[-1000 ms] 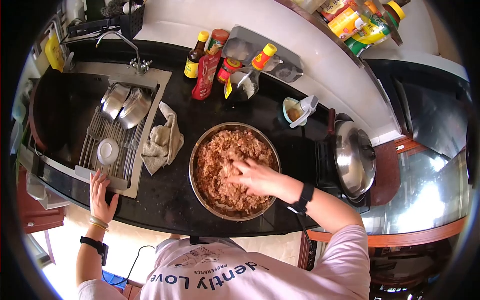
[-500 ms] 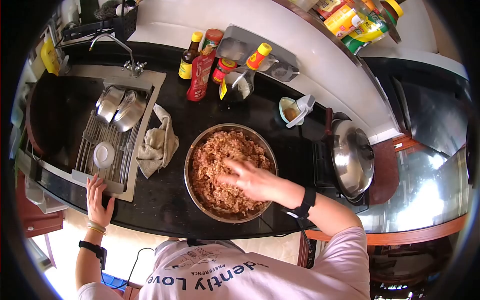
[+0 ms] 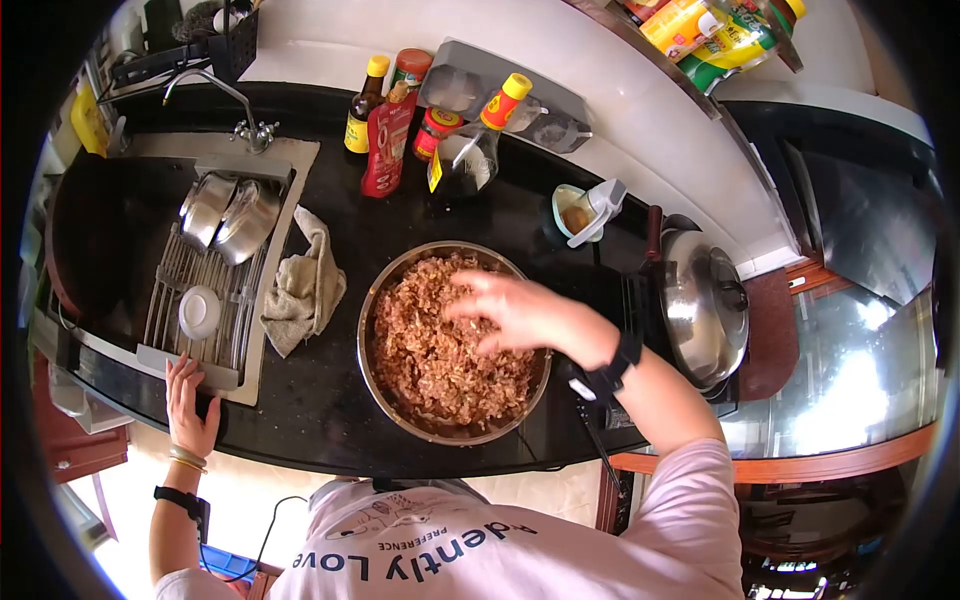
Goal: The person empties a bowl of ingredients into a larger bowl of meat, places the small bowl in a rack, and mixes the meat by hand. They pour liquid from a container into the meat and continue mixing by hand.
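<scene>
A wide metal bowl (image 3: 367, 375) full of minced meat (image 3: 440, 370) stands on the black countertop in front of me. Over the upper right part of the meat is my right hand (image 3: 510, 312), its fingers spread and slightly curled with nothing gripped in them. Whether the fingertips touch the meat is hard to tell. My left hand (image 3: 190, 410) lies with fingers stretched out on the front edge of the sink (image 3: 247, 385), beside the drying rack.
Left of the bowl lies a crumpled cloth (image 3: 305, 285). A drying rack (image 3: 175, 290) holds metal bowls (image 3: 245, 220) and a white dish (image 3: 199, 313). Behind stand a red squeeze bottle (image 3: 388, 145) and other seasonings. A lidded pan (image 3: 700, 310) sits at right.
My right hand has lifted from the middle of the meat toward the upper right, its fingers more spread. My left hand stays at the sink edge. The view has shifted slightly.
</scene>
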{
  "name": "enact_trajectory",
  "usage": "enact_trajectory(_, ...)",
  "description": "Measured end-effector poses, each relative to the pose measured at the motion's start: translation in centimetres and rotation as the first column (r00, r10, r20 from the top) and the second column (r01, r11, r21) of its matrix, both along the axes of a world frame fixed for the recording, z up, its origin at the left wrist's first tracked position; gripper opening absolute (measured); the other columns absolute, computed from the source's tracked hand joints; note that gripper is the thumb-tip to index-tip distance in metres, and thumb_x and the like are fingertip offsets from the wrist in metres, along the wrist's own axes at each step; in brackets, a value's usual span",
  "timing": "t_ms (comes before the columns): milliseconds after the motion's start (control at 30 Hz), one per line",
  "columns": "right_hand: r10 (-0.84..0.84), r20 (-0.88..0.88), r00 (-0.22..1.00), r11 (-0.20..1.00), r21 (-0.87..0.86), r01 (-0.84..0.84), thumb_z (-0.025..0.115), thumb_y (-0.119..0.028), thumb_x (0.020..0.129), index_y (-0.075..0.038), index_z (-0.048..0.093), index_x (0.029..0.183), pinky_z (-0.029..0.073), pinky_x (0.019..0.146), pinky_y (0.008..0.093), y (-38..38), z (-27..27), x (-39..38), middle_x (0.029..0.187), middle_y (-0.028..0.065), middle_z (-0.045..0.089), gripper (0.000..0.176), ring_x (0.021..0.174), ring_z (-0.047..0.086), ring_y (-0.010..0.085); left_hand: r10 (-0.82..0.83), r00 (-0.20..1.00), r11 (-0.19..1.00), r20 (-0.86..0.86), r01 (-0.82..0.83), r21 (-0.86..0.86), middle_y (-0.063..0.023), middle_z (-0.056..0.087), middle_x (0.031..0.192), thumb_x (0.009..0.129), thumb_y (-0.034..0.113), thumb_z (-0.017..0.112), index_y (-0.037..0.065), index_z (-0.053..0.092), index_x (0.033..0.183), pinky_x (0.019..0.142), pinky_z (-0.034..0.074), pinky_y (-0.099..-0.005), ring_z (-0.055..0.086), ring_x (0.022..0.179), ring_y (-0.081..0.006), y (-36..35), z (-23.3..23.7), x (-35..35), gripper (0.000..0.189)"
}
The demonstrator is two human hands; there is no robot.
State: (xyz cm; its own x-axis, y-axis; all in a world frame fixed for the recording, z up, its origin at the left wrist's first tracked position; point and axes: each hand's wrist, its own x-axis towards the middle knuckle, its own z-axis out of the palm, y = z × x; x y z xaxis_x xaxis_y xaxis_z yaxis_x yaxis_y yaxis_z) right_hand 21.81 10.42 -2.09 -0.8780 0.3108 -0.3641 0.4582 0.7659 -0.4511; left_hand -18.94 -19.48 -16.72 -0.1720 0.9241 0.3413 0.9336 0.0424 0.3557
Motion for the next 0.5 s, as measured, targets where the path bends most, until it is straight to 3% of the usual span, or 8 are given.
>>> enact_trajectory(133,-0.092,-0.011,0.996,0.996,0.014,0.092,0.084,-0.025,0.065,-0.021,0.04,0.142,0.038,0.106,0.0402,4.3,-4.5,-0.5,0.143,0.0255,0.035,0.088,0.129,0.041,0.0381,-0.006,1.0,1.0,0.004,0.006,-0.006,-0.0205,0.053,0.12,0.073,0.008,0.058,-0.002,0.053,0.103,0.112,0.024,-0.0576,0.043,0.125,-0.0417,0.0,0.1,0.0,0.032)
enact_trajectory(200,-0.071,0.125,0.99,0.997,0.019,0.069,0.082,-0.029,0.069,-0.023,0.036,0.145,0.037,0.107,0.0425,3.0,-5.1,-1.3,0.143,0.0301,0.033,0.089,0.129,0.041,0.0409,-0.011,1.0,1.0,0.006,0.011,-0.011,-0.0205,0.053,0.12,0.074,0.007,0.057,-0.003,0.053,0.103,0.112,0.024,-0.0576,0.043,0.125,-0.0418,0.1,0.3,0.1,0.032)
enact_trajectory(233,-0.022,0.178,0.984,0.997,-0.072,0.036,0.082,-0.03,0.069,-0.024,0.035,0.145,0.036,0.107,0.0434,2.2,-4.3,-1.3,0.142,0.0339,0.031,0.089,0.128,0.042,0.0428,-0.011,1.0,1.0,0.006,0.011,-0.012,-0.0204,0.054,0.12,0.073,0.007,0.057,-0.003,0.053,0.103,0.112,0.024,-0.0576,0.043,0.124,-0.0419,0.2,0.5,0.1,0.031)
enact_trajectory(267,0.072,0.226,0.971,0.988,-0.148,-0.038,0.083,-0.027,0.068,-0.027,0.036,0.144,0.038,0.106,0.0438,0.9,-3.3,-1.3,0.142,0.03,0.033,0.09,0.122,0.047,0.0412,-0.012,1.0,1.0,0.005,0.012,-0.012,-0.0204,0.054,0.119,0.073,0.006,0.057,-0.003,0.053,0.102,0.112,0.024,-0.0577,0.043,0.124,-0.0421,0.2,0.5,0.2,0.031)
enact_trajectory(333,0.211,0.246,0.946,0.977,-0.043,-0.207,0.083,-0.02,0.065,-0.029,0.041,0.141,0.044,0.1,0.0436,-1.8,-2.3,0.3,0.141,0.025,0.036,0.088,0.117,0.05,0.0404,-0.005,1.0,1.0,0.009,0.006,-0.015,-0.0206,0.053,0.119,0.073,0.006,0.057,-0.003,0.053,0.102,0.112,0.023,-0.0575,0.043,0.124,-0.042,0.3,0.5,0.3,0.031)
enact_trajectory(433,0.282,0.242,0.928,0.889,0.297,-0.347,0.083,-0.016,0.06,-0.034,0.049,0.134,0.051,0.091,0.0449,-4.5,-0.8,0.4,0.143,0.0198,0.034,0.083,0.119,0.047,0.0426,0.016,1.0,1.0,0.02,-0.015,-0.026,-0.0208,0.053,0.119,0.072,0.005,0.057,-0.003,0.053,0.103,0.112,0.023,-0.058,0.043,0.124,-0.0418,0.2,0.6,0.5,0.032)
enact_trajectory(467,0.285,0.241,0.928,0.889,0.296,-0.35,0.083,-0.016,0.06,-0.034,0.049,0.134,0.051,0.091,0.0449,-4.4,-2.1,-0.3,0.143,0.0198,0.034,0.083,0.119,0.047,0.0426,0.008,1.0,1.0,0.017,-0.008,-0.026,-0.0209,0.053,0.119,0.072,0.005,0.057,-0.003,0.052,0.103,0.112,0.023,-0.0578,0.043,0.124,-0.0417,0.2,0.6,0.4,0.033)
enact_trajectory(500,0.354,0.144,0.924,0.811,0.445,-0.38,0.083,-0.017,0.059,-0.035,0.049,0.133,0.051,0.092,0.0469,-4.0,-4.0,-0.9,0.144,0.018,0.033,0.084,0.12,0.045,0.0423,-0.001,1.0,1.0,0.013,0.002,-0.025,-0.021,0.053,0.119,0.072,0.005,0.057,-0.003,0.052,0.103,0.112,0.023,-0.0575,0.043,0.124,-0.0415,0.2,0.6,0.3,0.033)
